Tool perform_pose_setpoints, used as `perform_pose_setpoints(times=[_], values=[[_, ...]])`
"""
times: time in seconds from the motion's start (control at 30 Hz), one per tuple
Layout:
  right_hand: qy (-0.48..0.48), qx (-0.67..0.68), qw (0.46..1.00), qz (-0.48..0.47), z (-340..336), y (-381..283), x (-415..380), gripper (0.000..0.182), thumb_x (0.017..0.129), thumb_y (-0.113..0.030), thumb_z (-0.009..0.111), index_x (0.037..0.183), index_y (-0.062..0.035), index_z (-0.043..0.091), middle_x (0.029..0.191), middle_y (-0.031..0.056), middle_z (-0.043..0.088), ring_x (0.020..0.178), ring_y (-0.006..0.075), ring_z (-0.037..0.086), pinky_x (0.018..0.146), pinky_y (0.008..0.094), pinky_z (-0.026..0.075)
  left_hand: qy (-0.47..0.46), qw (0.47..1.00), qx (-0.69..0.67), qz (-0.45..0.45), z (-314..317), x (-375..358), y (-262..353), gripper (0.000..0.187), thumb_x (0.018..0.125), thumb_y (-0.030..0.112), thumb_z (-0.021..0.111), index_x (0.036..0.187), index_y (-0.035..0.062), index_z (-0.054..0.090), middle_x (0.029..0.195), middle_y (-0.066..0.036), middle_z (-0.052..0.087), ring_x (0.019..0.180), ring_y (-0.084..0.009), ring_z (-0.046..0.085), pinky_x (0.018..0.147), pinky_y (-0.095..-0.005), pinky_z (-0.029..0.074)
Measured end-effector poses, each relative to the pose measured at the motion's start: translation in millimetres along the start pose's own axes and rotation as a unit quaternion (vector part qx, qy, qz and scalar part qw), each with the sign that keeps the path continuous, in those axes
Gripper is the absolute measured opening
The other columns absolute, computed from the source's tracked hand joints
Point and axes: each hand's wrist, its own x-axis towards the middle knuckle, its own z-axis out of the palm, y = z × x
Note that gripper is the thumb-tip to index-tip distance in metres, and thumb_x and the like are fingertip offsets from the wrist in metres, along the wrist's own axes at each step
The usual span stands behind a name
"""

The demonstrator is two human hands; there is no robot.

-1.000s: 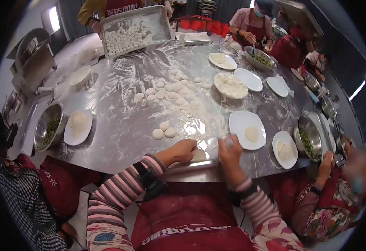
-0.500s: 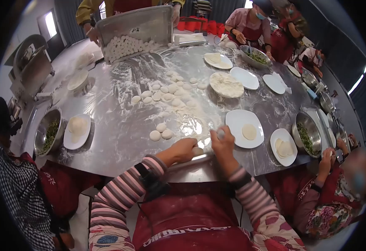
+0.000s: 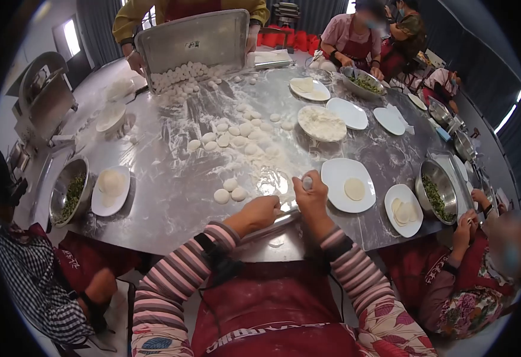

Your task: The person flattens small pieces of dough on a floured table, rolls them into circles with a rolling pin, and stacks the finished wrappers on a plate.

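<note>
My right hand [image 3: 312, 199] is closed around a rolling pin [image 3: 307, 182], whose rounded end pokes out above the fist; the rest of it is mostly hidden. My left hand [image 3: 259, 215] is closed at the table's front edge, its fingertips on a small piece of dough [image 3: 285, 207] that is largely covered. Just beyond my left hand sit three dough balls [image 3: 231, 185]. To the right of my right hand is a white square plate [image 3: 338, 205] with a round flat wrapper [image 3: 354, 189] on it.
Many floured dough pieces [image 3: 245, 129] lie mid-table beside a flour bowl [image 3: 322, 124]. At the back, a person tips a tray [image 3: 213, 47] of dough balls. Bowls of green filling [image 3: 438, 193] and plates of wrappers [image 3: 119, 205] stand at both sides, with people nearby.
My right hand has shifted slightly left and away from me with the rolling pin. Dough balls have spilled from the back tray onto the table. The left neighbour's hand has risen.
</note>
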Motion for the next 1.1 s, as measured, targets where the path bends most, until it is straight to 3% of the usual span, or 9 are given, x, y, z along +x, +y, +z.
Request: perform_pose_setpoints(times=[0.23,0.3,0.33,0.53,0.63,0.7,0.8,0.83,1.1], values=[[0.032,-0.080,0.988,-0.127,-42,8,-52,0.020,0.075,-0.007,0.071,0.079,-0.0040,0.051,0.065,0.0149,0.055,0.051,0.0332,0.055,0.049,0.0376,0.042,-0.020,1.000,-0.013,0.020,-1,2,-19,0.013,0.078,0.014,0.056,0.082,0.0025,0.061,0.082,-0.020,0.063,0.081,-0.0354,0.061,0.071,-0.0422,0.046],[0.009,0.056,0.995,0.084,-44,10,-63,0.021,0.074,-0.007,0.071,0.079,-0.0038,0.051,0.066,0.0160,0.056,0.054,0.0338,0.056,0.051,0.0376,0.043,-0.029,0.999,-0.029,0.018,-1,-2,-22,0.013,0.078,0.014,0.056,0.082,0.0027,0.060,0.082,-0.020,0.063,0.081,-0.0354,0.060,0.071,-0.0422,0.046],[0.013,0.060,0.994,0.091,-36,12,-58,0.021,0.074,-0.007,0.071,0.079,-0.0038,0.051,0.066,0.0160,0.056,0.054,0.0338,0.056,0.051,0.0376,0.043,-0.043,0.998,-0.044,0.020,0,-6,-21,0.013,0.079,0.015,0.057,0.082,0.0029,0.060,0.082,-0.019,0.063,0.080,-0.0354,0.060,0.071,-0.0422,0.046],[0.005,0.001,1.000,-0.007,-2,7,-4,0.022,0.074,-0.006,0.071,0.078,-0.0034,0.050,0.065,0.0155,0.056,0.053,0.0316,0.056,0.049,0.0357,0.043,-0.016,0.999,0.046,0.012,2,4,-6,0.016,0.081,0.018,0.057,0.085,0.0039,0.062,0.085,-0.019,0.064,0.084,-0.0357,0.061,0.074,-0.0421,0.047],[0.043,-0.089,0.983,-0.155,-31,19,-42,0.022,0.074,-0.007,0.072,0.078,-0.0037,0.050,0.063,0.0147,0.055,0.050,0.0321,0.055,0.048,0.0360,0.042,-0.023,0.999,0.046,0.008,-4,2,-9,0.016,0.081,0.017,0.056,0.086,0.0028,0.062,0.086,-0.020,0.064,0.086,-0.0357,0.061,0.075,-0.0420,0.047],[0.017,0.073,0.989,0.125,-47,13,-73,0.023,0.073,-0.008,0.073,0.079,-0.0034,0.051,0.063,0.0147,0.054,0.053,0.0327,0.055,0.051,0.0369,0.044,-0.021,1.000,0.010,-0.004,-6,1,-16,0.015,0.079,0.012,0.055,0.087,0.0021,0.061,0.087,-0.021,0.064,0.086,-0.0356,0.061,0.075,-0.0409,0.047],[0.028,0.051,0.995,0.084,-39,16,-63,0.022,0.073,-0.007,0.073,0.079,-0.0033,0.052,0.063,0.0140,0.054,0.053,0.0317,0.054,0.052,0.0379,0.043,-0.060,0.997,-0.047,-0.018,-3,-2,-22,0.018,0.080,0.014,0.056,0.091,0.0002,0.060,0.088,-0.020,0.064,0.083,-0.0327,0.061,0.072,-0.0397,0.046],[0.010,-0.016,1.000,0.000,-31,18,-49,0.021,0.074,-0.007,0.072,0.078,-0.0032,0.051,0.062,0.0142,0.054,0.052,0.0325,0.053,0.051,0.0398,0.043,-0.063,0.997,-0.043,-0.018,-3,-3,-18,0.018,0.080,0.014,0.056,0.091,0.0002,0.060,0.088,-0.020,0.064,0.083,-0.0327,0.061,0.072,-0.0397,0.046],[0.015,0.025,0.999,0.016,-25,12,-37,0.021,0.075,-0.007,0.071,0.079,-0.0031,0.050,0.059,0.0119,0.052,0.052,0.0316,0.053,0.051,0.0386,0.042,-0.052,0.994,0.096,0.027,-3,2,-7,0.019,0.082,0.013,0.054,0.095,-0.0004,0.059,0.088,-0.020,0.065,0.082,-0.0322,0.062,0.072,-0.0402,0.046]])
